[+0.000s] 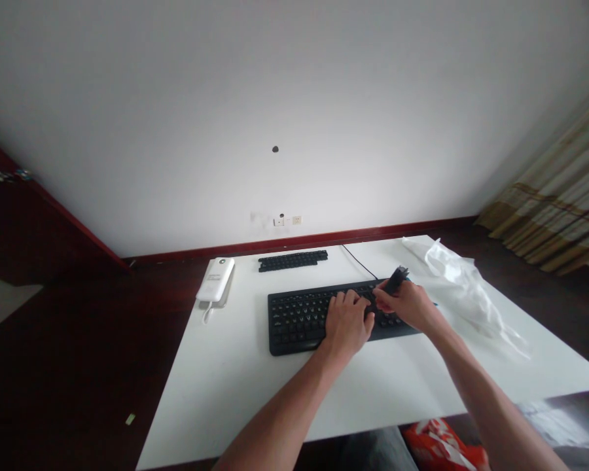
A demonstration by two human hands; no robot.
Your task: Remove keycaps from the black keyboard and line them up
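A black keyboard (pixel 299 317) lies in the middle of the white table (pixel 235 379). My left hand (pixel 347 324) rests on the keyboard's middle with fingers curled down onto the keys. My right hand (pixel 406 304) is over the keyboard's right end, fingers closed around a small dark tool (pixel 396 278) that sticks up and back from the grip. What the tool's tip touches is hidden by the hands.
A separate black strip of keys (pixel 292 260) lies at the table's far edge, with a white power bank (pixel 216 279) at the far left. A clear plastic bag (pixel 464 288) sprawls on the right. The keyboard's cable (pixel 358 260) runs back. A red bag (pixel 439 445) sits below the near edge.
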